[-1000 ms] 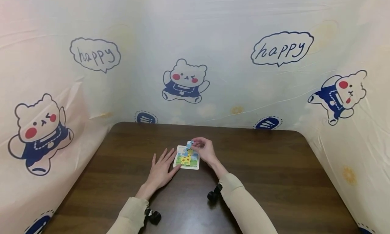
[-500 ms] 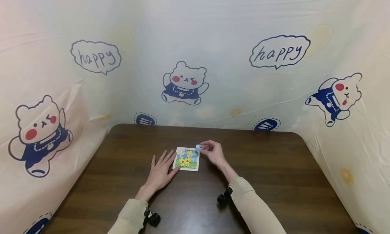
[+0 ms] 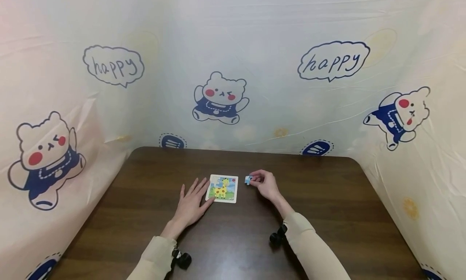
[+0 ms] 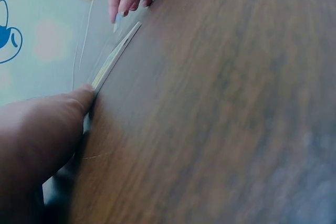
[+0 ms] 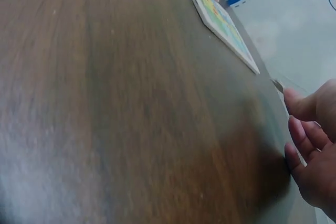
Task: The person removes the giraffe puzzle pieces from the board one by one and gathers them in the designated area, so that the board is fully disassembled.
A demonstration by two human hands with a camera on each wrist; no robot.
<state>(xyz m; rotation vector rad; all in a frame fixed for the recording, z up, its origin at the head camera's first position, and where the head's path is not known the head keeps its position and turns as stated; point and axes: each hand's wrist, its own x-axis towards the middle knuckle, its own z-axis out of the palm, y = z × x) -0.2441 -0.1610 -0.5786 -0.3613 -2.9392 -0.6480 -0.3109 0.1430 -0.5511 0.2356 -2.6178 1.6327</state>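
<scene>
In the head view a square giraffe jigsaw puzzle with a white border lies flat on the table, a pale patch showing at its upper left. My left hand rests spread on the table, fingertips and thumb along the puzzle's left edge. To the right of the puzzle, my right hand pinches a small blue and white puzzle piece between thumb and fingers. The right wrist view shows the right thumb with the piece's thin edge at its tip, apart from the puzzle.
The dark wooden table reaches back to a pale curtain printed with bears and "happy" bubbles. Black wrist cameras sit at both cuffs, close over the tabletop.
My right hand has carried the puzzle piece from over the puzzle's top edge to the right, off the board. My left hand has stayed in place at the puzzle's left side.
</scene>
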